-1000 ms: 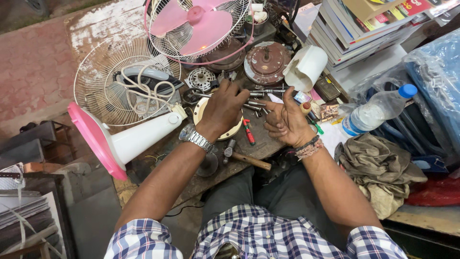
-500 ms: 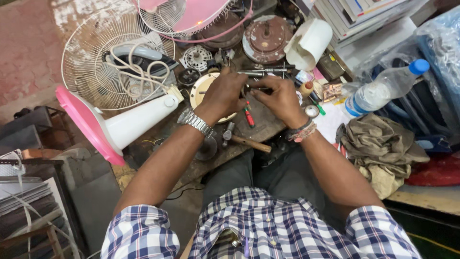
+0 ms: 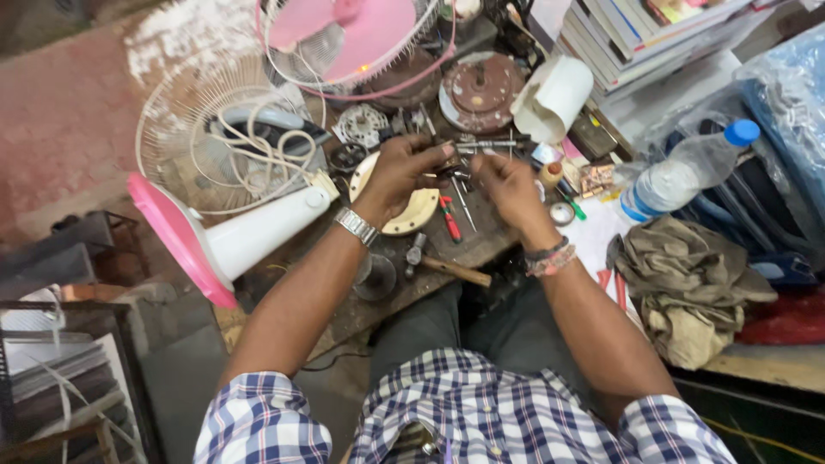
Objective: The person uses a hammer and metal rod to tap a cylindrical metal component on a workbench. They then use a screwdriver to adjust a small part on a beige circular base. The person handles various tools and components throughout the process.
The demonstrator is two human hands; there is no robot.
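1. Worktop (image 3: 507,245) first: dark, scuffed and crowded, it runs across in front of your knees and carries nearly everything below.
2. Your pink fan blade (image 3: 361,30) in its wire cage sits at the far edge, and a loose white fan guard (image 3: 185,137) with a coiled white cord inside lies to the left of it.
3. The fan stand (image 3: 232,245), with a white neck and pink round base, lies on its side at the left end of the worktop.
4. A stack of books (image 3: 653,39) sits at the far right; a crumpled khaki cloth (image 3: 692,288) lies at the near right, with a clear bottle (image 3: 683,176) with a blue cap just beyond it.
5. A round brown motor housing (image 3: 479,90) lies behind your hands, next to a white paper roll (image 3: 554,99).
6. Your left hand (image 3: 400,176), with a metal watch on its wrist, is curled over a cream round plate (image 3: 412,215), fingertips pinching a small dark metal part (image 3: 454,172).
7. Your right hand (image 3: 507,185) meets it from the other side, fingers closed on that same part, just above the worktop's middle.
8. A hammer (image 3: 447,266) and a red-handled screwdriver (image 3: 449,219) lie just below your hands.
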